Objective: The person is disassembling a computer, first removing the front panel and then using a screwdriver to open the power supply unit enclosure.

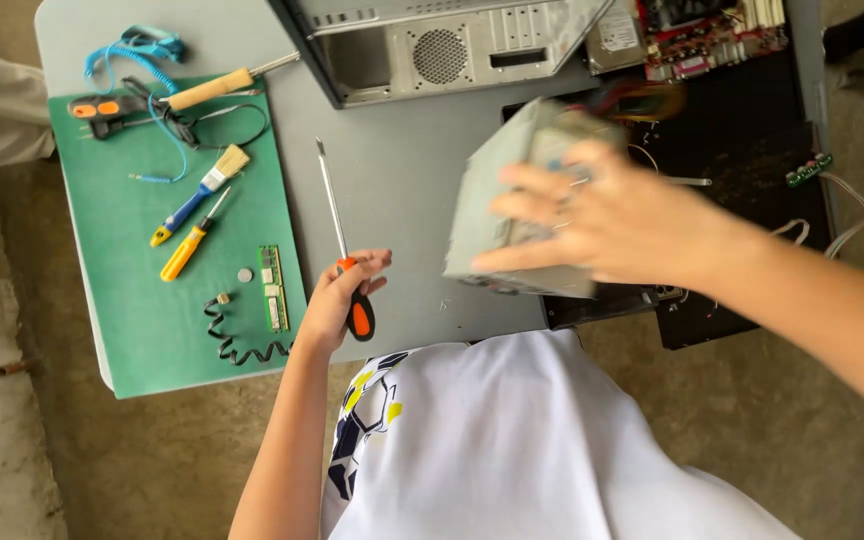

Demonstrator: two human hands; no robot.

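Observation:
My right hand (612, 215) grips a grey metal box-shaped computer unit (497, 195) and holds it lifted and tilted above the grey table (392, 170), with coloured wires trailing behind it. The box and hand are motion-blurred. My left hand (337, 295) rests at the table's near edge, fingers closed around the orange-and-black handle of a long screwdriver (337, 225). Its thin shaft points away from me across the table.
A green mat (122, 290) on the left holds a brush, a yellow screwdriver, a memory stick, a coiled black cable, blue cord and pliers. An open computer case (432, 45) lies at the back, a circuit board (712, 35) at back right, black panels beneath.

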